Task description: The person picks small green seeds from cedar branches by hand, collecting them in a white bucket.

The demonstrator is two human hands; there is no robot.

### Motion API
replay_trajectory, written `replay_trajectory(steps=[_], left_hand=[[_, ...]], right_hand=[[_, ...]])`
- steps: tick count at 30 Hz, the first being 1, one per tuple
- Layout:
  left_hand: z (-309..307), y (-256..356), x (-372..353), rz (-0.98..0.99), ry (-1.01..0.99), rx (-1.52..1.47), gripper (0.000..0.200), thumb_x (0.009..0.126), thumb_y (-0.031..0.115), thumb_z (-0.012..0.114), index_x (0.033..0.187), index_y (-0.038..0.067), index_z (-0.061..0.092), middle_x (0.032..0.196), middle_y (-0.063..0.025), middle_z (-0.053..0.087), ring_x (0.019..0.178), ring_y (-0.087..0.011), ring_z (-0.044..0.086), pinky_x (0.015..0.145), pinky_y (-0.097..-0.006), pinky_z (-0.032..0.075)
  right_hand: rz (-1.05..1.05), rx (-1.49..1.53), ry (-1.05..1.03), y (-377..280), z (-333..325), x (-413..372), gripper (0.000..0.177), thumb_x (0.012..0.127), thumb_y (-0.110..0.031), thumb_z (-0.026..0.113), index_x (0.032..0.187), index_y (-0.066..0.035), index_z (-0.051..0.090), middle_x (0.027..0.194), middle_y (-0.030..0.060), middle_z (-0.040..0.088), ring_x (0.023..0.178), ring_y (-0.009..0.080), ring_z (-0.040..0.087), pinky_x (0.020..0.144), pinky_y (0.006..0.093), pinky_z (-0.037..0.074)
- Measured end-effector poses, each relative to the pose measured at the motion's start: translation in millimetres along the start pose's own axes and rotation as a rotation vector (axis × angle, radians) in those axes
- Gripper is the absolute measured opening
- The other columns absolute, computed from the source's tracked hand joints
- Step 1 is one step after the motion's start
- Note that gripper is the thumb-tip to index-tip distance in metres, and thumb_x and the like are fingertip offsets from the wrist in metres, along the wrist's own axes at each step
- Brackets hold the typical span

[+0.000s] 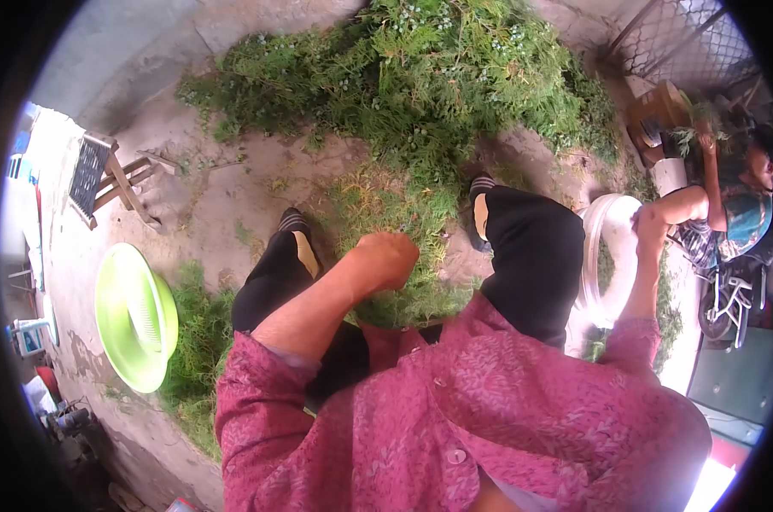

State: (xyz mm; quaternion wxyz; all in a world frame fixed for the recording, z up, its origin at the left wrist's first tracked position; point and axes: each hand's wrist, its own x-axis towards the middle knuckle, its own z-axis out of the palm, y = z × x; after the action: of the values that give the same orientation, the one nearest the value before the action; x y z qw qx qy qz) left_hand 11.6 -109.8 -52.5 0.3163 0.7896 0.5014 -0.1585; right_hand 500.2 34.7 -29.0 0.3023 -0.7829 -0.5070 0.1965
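Spreading across the upper middle of the frame, the evergreen branches (420, 94) reach down toward the left hand (388, 260), the nearer one, curled mid-frame; its contents are hidden. Apart from it, the right hand (651, 226) is at the white bucket (623, 247), its grip unclear. The right knee (540, 235) stands between the hands.

You look through one head-worn camera, facing forward and steeply down over your own chest and knees to the ground close below; no second view overlaps it.
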Motion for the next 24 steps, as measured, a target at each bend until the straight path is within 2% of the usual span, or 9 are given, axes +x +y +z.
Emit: replay_trajectory(steps=[2, 3, 6, 8, 10, 12, 14, 20, 24], left_hand=[[-5, 0, 1, -0.013, 0.008, -0.014, 0.02, 0.067, 0.01, 0.054, 0.085, 0.003, 0.061, 0.082, -0.0176, 0.061, 0.08, -0.0315, 0.061, 0.067, -0.0397, 0.05], [-12, -3, 4, -0.042, 0.061, -0.012, 0.02, 0.068, 0.009, 0.053, 0.085, 0.003, 0.061, 0.083, -0.018, 0.061, 0.08, -0.0313, 0.061, 0.066, -0.0396, 0.05], [-11, -8, 11, -0.096, 0.161, 0.024, 0.019, 0.068, 0.007, 0.052, 0.084, 0.002, 0.061, 0.083, -0.0185, 0.061, 0.079, -0.0313, 0.061, 0.065, -0.04, 0.05], [-12, -7, 16, -0.111, 0.212, 0.061, 0.019, 0.068, 0.006, 0.052, 0.084, 0.002, 0.061, 0.082, -0.0185, 0.061, 0.078, -0.0314, 0.062, 0.065, -0.0404, 0.05], [-15, -3, 22, -0.039, 0.123, 0.004, 0.017, 0.068, 0.005, 0.051, 0.082, 0.002, 0.061, 0.079, -0.018, 0.061, 0.076, -0.032, 0.062, 0.063, -0.0407, 0.05], [-16, 0, 27, -0.038, 0.135, -0.012, 0.016, 0.068, 0.005, 0.052, 0.081, 0.002, 0.061, 0.077, -0.0176, 0.061, 0.076, -0.0319, 0.062, 0.063, -0.0408, 0.05], [-21, -1, 30, -0.048, 0.151, -0.028, 0.015, 0.068, 0.005, 0.052, 0.08, 0.002, 0.061, 0.075, -0.0173, 0.061, 0.075, -0.0319, 0.062, 0.062, -0.0408, 0.05], [-34, -1, 38, -0.083, 0.208, 0.04, 0.012, 0.068, 0.005, 0.052, 0.076, 0.003, 0.061, 0.076, -0.0165, 0.061, 0.072, -0.0308, 0.062, 0.058, -0.0398, 0.05], [-30, -3, 43, -0.036, 0.265, 0.045, 0.01, 0.069, 0.006, 0.052, 0.075, 0.004, 0.059, 0.073, -0.0141, 0.059, 0.07, -0.028, 0.061, 0.056, -0.039, 0.047]], right_hand=[[-0.258, -1.103, -0.18, 138, 2, 39, 0.026, 0.076, -0.024, 0.048, 0.075, -0.001, 0.061, 0.085, 0.0212, 0.061, 0.079, 0.0263, 0.06, 0.065, 0.0364, 0.049], [-0.325, -1.208, -0.393, 71, -5, -18, 0.03, 0.075, -0.027, 0.047, 0.077, -0.002, 0.063, 0.089, 0.0207, 0.06, 0.085, 0.0332, 0.057, 0.075, 0.0408, 0.045], [-0.212, -1.166, -0.544, 55, 15, -7, 0.028, 0.072, -0.026, 0.05, 0.078, -0.003, 0.063, 0.091, 0.0184, 0.06, 0.087, 0.0318, 0.057, 0.079, 0.0395, 0.043], [-0.53, -0.932, -0.397, 5, 33, 2, 0.028, 0.068, -0.026, 0.053, 0.08, -0.003, 0.064, 0.092, 0.0204, 0.06, 0.086, 0.0334, 0.057, 0.078, 0.0407, 0.044], [-0.548, -0.989, -0.337, -63, 57, -6, 0.029, 0.068, -0.027, 0.055, 0.08, -0.002, 0.063, 0.084, 0.0235, 0.059, 0.081, 0.036, 0.057, 0.073, 0.0425, 0.045], [-0.463, -1.245, -0.588, -97, 80, 11, 0.03, 0.068, -0.029, 0.055, 0.076, 0.0, 0.062, 0.078, 0.0227, 0.059, 0.079, 0.0374, 0.056, 0.071, 0.0429, 0.045], [-0.845, -0.886, -0.488, -116, 111, 29, 0.031, 0.069, -0.031, 0.055, 0.073, -0.001, 0.06, 0.076, 0.0214, 0.058, 0.075, 0.0375, 0.055, 0.068, 0.0433, 0.044], [-0.903, -0.605, -0.725, -226, 219, 2, 0.031, 0.071, -0.032, 0.051, 0.071, -0.003, 0.059, 0.074, 0.0187, 0.058, 0.072, 0.0363, 0.055, 0.066, 0.0439, 0.044], [-1.097, -0.861, -0.971, -213, 338, 13, 0.031, 0.07, -0.03, 0.047, 0.08, -0.004, 0.062, 0.079, 0.0187, 0.06, 0.076, 0.0353, 0.057, 0.072, 0.0419, 0.046]])
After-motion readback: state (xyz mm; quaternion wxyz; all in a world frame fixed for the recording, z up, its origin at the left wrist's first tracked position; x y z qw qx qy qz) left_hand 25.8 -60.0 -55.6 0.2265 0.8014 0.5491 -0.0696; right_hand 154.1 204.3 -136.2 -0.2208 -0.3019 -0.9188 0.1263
